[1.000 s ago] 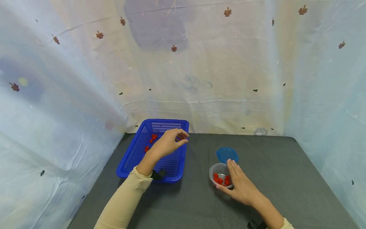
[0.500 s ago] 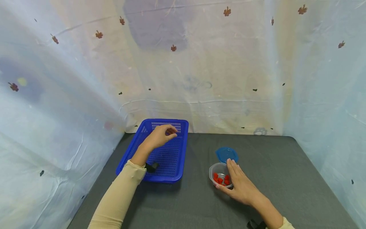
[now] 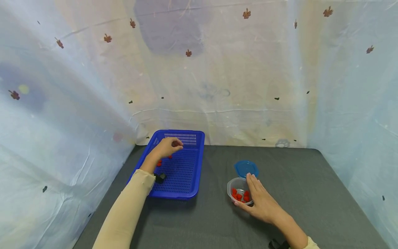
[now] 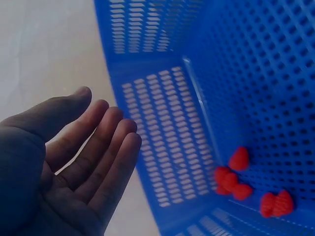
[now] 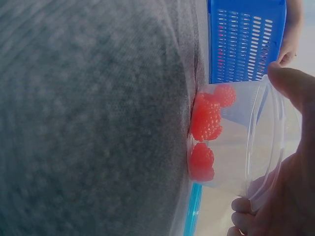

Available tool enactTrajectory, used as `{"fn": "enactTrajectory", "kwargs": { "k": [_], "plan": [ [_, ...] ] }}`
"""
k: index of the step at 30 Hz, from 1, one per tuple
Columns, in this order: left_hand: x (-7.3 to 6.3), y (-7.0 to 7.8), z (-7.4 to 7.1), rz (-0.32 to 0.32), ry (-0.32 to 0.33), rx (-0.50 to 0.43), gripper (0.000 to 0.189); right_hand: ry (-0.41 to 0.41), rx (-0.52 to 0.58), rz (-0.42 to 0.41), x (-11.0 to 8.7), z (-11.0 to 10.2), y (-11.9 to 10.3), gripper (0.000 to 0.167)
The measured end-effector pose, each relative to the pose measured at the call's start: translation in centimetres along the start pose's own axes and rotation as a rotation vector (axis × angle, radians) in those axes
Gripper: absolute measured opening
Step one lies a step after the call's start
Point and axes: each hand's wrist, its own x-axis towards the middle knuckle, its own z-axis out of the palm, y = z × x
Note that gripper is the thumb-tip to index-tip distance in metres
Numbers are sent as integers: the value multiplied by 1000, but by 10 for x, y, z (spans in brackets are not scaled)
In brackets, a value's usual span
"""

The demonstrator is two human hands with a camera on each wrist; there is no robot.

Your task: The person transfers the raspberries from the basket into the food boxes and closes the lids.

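My left hand (image 3: 166,148) hovers over the blue plastic basket (image 3: 201,162), its fingers loosely bent and nothing between them. Several red raspberries (image 4: 239,158) lie on the basket floor in the left wrist view; the head view has some of them hidden behind the hand. My right hand (image 3: 264,204) holds a small clear plastic container (image 3: 230,186), thumb on one side of its rim and fingers along the other. More raspberries (image 5: 205,118) rest in the bottom of that container, which stands on the table.
A blue lid (image 3: 246,168) lies just behind the clear container. The grey cloth-covered table (image 3: 205,228) runs back to a patterned curtain (image 3: 217,69), which also hangs at both sides. A dark strap (image 3: 160,178) is on the left wrist.
My left hand has moved left, farther over the basket, with some raspberries showing beneath it now. The right hand and the clear container have stayed in place.
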Motion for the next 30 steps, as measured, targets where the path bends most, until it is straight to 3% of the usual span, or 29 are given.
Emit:
{"fn": "enactTrajectory", "kwargs": {
  "k": [17,24,30],
  "plan": [
    [14,-48,6,-83,-14,-9,26,-14,6,17,0,0,-1,118],
    [20,-69,7,-127,-42,51,23,-15,4,19,1,0,0,118],
    [20,-76,11,-155,-66,82,21,-20,0,23,1,0,0,119]
  ]
}}
